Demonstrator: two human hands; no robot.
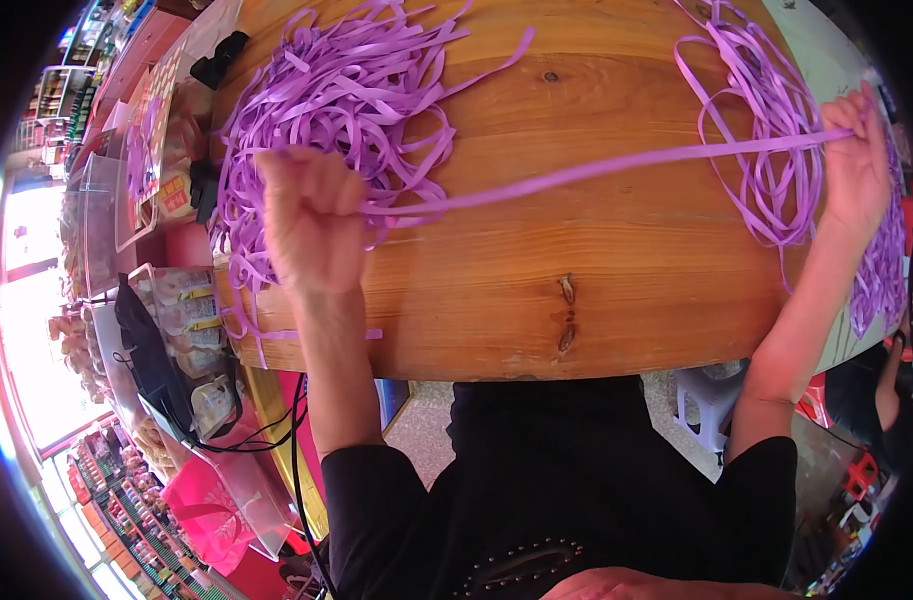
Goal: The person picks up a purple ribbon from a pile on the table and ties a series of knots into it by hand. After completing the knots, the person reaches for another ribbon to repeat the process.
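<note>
A purple ribbon [577, 172] runs across above the wooden table [477, 300], stretched between my two hands. My left hand [315, 222] is closed on its left end, in front of a large tangled heap of purple ribbon [347, 85]. Slight blur softens the fingers of that hand. At the far right, my right hand [857, 170] grips the other end of the strip between thumb and fingers. Beside it, a looser pile of looped purple ribbon [762, 120] lies on the table's right side.
More purple ribbon [882, 265] lies on a pale surface beyond the right edge. Packaged goods [192, 310] and a dark bag [157, 340] stand by the table's left edge, with black cables [295, 425] below. A plastic stool [702, 400] is under the right side. Another person's arm [889, 385] shows at far right.
</note>
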